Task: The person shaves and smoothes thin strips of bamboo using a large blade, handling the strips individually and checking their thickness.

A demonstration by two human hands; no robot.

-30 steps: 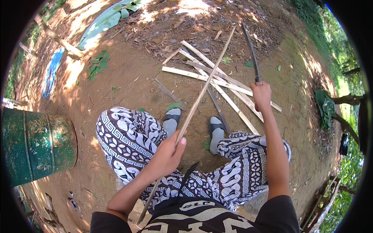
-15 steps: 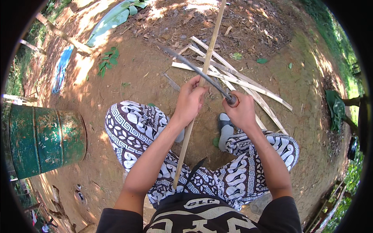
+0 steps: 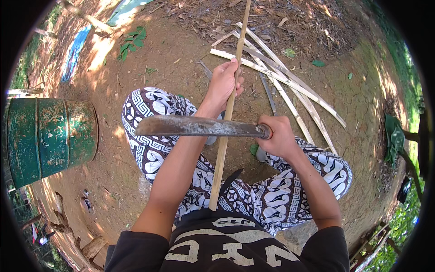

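Observation:
A long pale bamboo strip (image 3: 221, 156) runs from my lap away over the ground. My left hand (image 3: 224, 85) is closed round it about midway along. In my right hand (image 3: 277, 136) is the handle of a machete (image 3: 195, 126), whose broad, worn blade points left. The blade lies across the strip and above my left forearm; whether it touches the strip I cannot tell. Beyond my hands several split bamboo strips (image 3: 290, 81) lie crossed in a loose pile on the dirt. A thin dark blade (image 3: 267, 93) rests beside that pile.
A rusty green metal drum (image 3: 52, 138) lies at the left. Behind it are a blue bundle of cord or plastic (image 3: 74, 54) and a branch (image 3: 88, 19). Green leaves (image 3: 132, 44) are scattered on the bare ground. My patterned trouser legs (image 3: 154, 122) flank the strip.
The machete has swung from pointing far left to lying nearly level across the strip, closer to me. My left hand has moved a little farther away. My view has tipped slightly.

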